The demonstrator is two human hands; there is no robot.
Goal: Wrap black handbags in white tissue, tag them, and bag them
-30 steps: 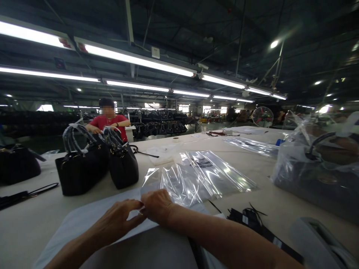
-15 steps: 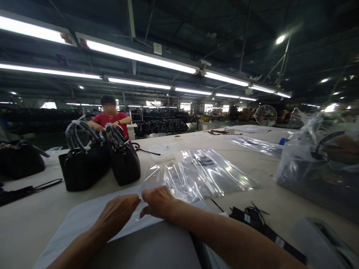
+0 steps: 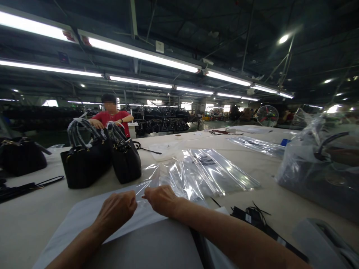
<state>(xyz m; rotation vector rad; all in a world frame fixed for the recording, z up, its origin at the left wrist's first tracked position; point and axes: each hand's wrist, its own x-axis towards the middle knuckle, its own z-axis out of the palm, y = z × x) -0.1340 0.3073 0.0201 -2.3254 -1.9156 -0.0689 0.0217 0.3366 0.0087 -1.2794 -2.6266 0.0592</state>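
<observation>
Clear plastic film point(image 3: 150, 176) lies between and just beyond the curled fingers point(image 3: 131, 202).

L hand point(image 3: 119, 209) now curled tighter & apart from R hand point(image 3: 160, 200); approx. 1 sec ago they met.

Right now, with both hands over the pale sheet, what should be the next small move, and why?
Perhaps ease the left hand and right hand slightly apart, to check their hold: both are curled close together, with clear plastic film just beyond them, but whether they grip it is unclear.
</observation>
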